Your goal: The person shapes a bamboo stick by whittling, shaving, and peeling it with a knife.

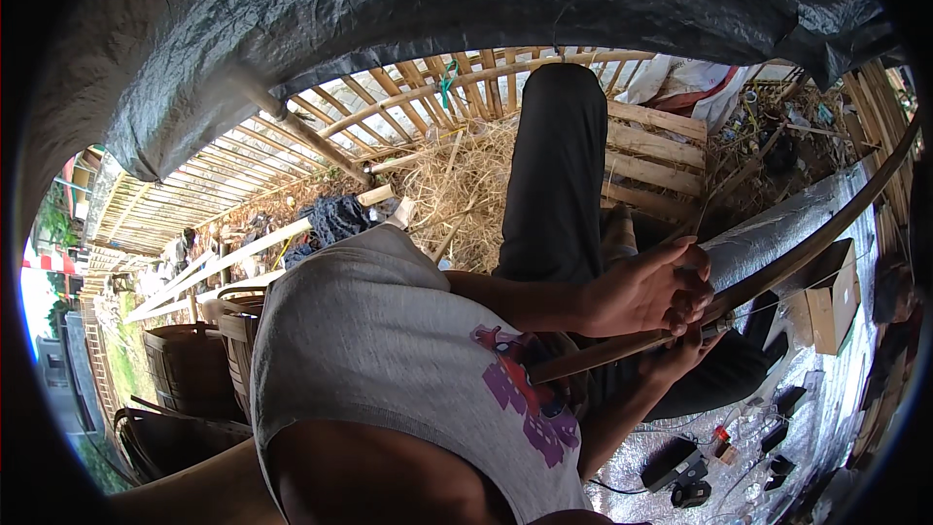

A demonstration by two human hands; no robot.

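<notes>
Both hands meet on a long, smooth, curved bamboo strip [777, 277]: the left hand [646, 290] curled around it from above, the right hand [680, 355] gripping beneath, over a crinkled silver sheet [758, 233].

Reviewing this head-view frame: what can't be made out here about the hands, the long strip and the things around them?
- Lower hand: mostly hidden behind the long wooden strip and the upper hand; its grip is unclear.
- Small tool at the strip: too small to identify.
- Strip's far end: lost at the dark right rim.
- Dark gadgets on the silver sheet: too small to name.
</notes>
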